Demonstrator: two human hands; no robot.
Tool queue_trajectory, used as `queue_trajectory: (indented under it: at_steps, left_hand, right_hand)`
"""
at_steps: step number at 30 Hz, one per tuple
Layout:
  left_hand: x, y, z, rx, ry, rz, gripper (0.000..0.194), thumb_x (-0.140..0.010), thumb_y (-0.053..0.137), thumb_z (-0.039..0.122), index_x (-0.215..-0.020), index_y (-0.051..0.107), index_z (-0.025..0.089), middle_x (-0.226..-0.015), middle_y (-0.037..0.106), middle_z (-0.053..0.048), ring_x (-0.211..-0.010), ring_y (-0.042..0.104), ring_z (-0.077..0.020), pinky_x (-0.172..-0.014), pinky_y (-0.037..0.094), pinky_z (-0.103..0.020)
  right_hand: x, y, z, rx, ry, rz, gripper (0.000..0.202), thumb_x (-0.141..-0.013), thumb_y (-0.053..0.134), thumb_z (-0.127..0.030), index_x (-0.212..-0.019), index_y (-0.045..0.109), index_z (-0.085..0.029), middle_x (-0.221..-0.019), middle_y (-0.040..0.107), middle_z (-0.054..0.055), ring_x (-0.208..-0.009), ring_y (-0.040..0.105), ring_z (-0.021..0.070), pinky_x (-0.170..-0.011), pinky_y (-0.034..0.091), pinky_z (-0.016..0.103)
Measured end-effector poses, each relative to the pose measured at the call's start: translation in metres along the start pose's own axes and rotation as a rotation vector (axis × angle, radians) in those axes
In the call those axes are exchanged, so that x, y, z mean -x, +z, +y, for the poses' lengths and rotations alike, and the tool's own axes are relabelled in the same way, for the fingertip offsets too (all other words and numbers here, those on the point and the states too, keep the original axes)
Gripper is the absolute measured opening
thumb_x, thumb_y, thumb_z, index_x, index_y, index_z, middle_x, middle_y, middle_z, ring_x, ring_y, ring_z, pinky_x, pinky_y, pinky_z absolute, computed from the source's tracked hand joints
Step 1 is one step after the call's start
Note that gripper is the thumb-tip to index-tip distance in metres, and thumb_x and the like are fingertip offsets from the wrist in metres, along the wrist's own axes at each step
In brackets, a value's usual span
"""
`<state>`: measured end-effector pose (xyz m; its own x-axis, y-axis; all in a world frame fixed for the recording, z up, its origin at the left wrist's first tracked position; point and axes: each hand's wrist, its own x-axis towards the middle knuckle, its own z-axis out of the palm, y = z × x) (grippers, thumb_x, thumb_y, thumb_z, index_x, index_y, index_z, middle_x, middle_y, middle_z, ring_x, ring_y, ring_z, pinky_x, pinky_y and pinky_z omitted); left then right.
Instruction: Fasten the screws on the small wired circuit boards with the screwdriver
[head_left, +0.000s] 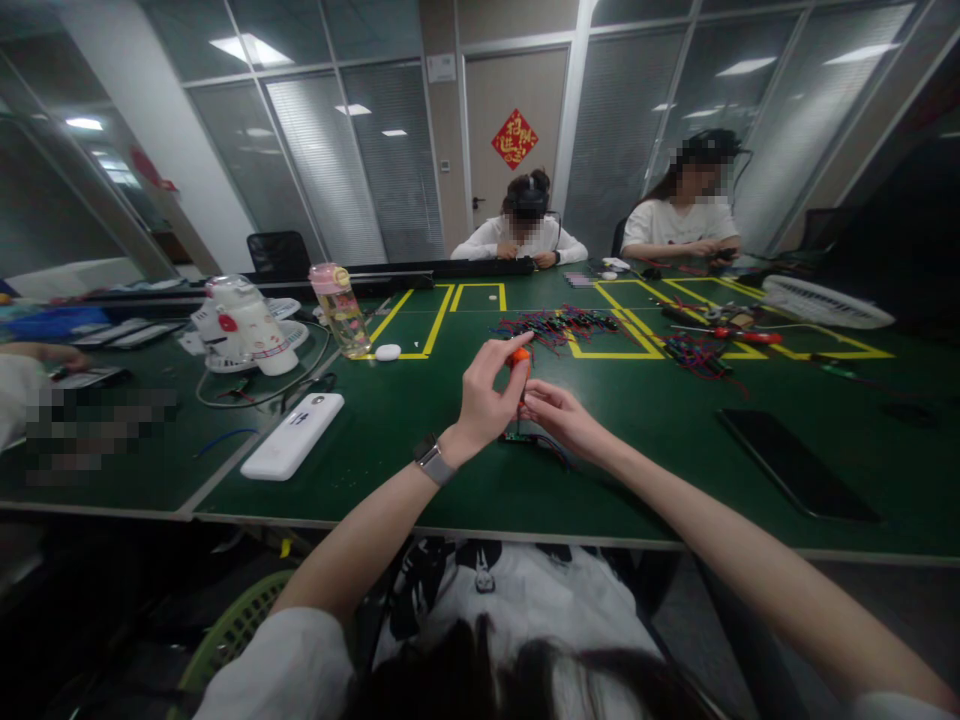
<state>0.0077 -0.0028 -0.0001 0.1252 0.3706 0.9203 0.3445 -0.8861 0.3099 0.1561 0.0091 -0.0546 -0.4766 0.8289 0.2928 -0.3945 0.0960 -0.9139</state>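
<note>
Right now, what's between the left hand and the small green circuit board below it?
Thin dark shaft of the orange-handled tool, with the right hand beside it, in the head view.

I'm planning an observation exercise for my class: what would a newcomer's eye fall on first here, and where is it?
Probably the red diamond-shaped sign with gold characters, on the door at the back. Nearer, an orange-handled tool gripped in the left hand stands out above a small circuit board on the green table. Just beyond that hand lies a tangle of red and blue wires.
</note>
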Motion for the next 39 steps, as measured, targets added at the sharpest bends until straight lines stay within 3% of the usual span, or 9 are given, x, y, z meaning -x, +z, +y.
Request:
queue_trajectory:
  at_steps: [5,11,19,25,33,39]
  left_hand:
    - [0.0,-0.0004,-0.0012,-0.04,-0.005,0.03,0.018,-0.091,0.059,0.028,-0.105,0.066,0.02,-0.088,0.058,-0.002,-0.082,0.055,-0.0135,-0.075,0.047,-0.027]
    - [0.0001,-0.0015,0.0018,0.009,-0.009,-0.029,0.029,-0.099,0.04,0.023,-0.116,0.063,0.018,-0.1,0.062,-0.007,-0.093,0.058,-0.0156,-0.082,0.048,-0.03]
    - [-0.0001,0.0009,-0.0005,-0.062,-0.02,0.03,0.019,-0.089,0.062,0.031,-0.103,0.068,0.021,-0.087,0.054,-0.002,-0.08,0.054,-0.0132,-0.073,0.047,-0.027]
    - [0.0004,-0.0012,0.0003,0.037,-0.01,-0.045,0.03,-0.099,0.039,0.022,-0.118,0.061,0.019,-0.099,0.061,-0.006,-0.093,0.057,-0.015,-0.083,0.047,-0.029]
    - [0.0017,0.0011,-0.0001,-0.046,-0.015,0.031,0.021,-0.089,0.062,0.029,-0.108,0.066,0.02,-0.085,0.053,-0.001,-0.079,0.053,-0.0129,-0.073,0.046,-0.026]
    - [0.0012,-0.0022,0.001,0.016,-0.012,-0.037,0.031,-0.099,0.038,0.024,-0.12,0.061,0.019,-0.097,0.058,-0.006,-0.09,0.055,-0.0146,-0.079,0.046,-0.029]
  right_hand:
    - [0.0009,-0.0025,0.0032,0.034,-0.012,-0.021,0.028,-0.079,0.075,-0.033,-0.102,0.064,-0.022,-0.082,0.069,0.0,-0.08,0.065,0.0138,-0.082,0.05,0.029]
    - [0.0008,-0.001,0.0007,-0.013,0.021,-0.005,0.028,-0.078,0.075,-0.037,-0.098,0.067,-0.02,-0.086,0.069,0.001,-0.078,0.066,0.0122,-0.078,0.05,0.025]
    - [0.0012,-0.0028,0.0044,0.054,-0.024,0.009,0.033,-0.076,0.077,-0.029,-0.106,0.063,-0.024,-0.08,0.068,-0.002,-0.079,0.065,0.0135,-0.082,0.05,0.028]
    - [0.0009,-0.001,0.0036,0.013,0.016,-0.004,0.028,-0.079,0.073,-0.038,-0.099,0.067,-0.02,-0.088,0.068,0.002,-0.081,0.066,0.0146,-0.082,0.05,0.029]
    - [0.0007,-0.0026,0.005,0.044,-0.032,-0.01,0.031,-0.077,0.076,-0.029,-0.105,0.063,-0.024,-0.081,0.068,-0.002,-0.079,0.064,0.0126,-0.082,0.049,0.027]
    - [0.0001,-0.0019,0.0033,0.01,0.003,0.002,0.03,-0.077,0.075,-0.037,-0.102,0.067,-0.022,-0.087,0.069,0.002,-0.081,0.066,0.0143,-0.081,0.051,0.028]
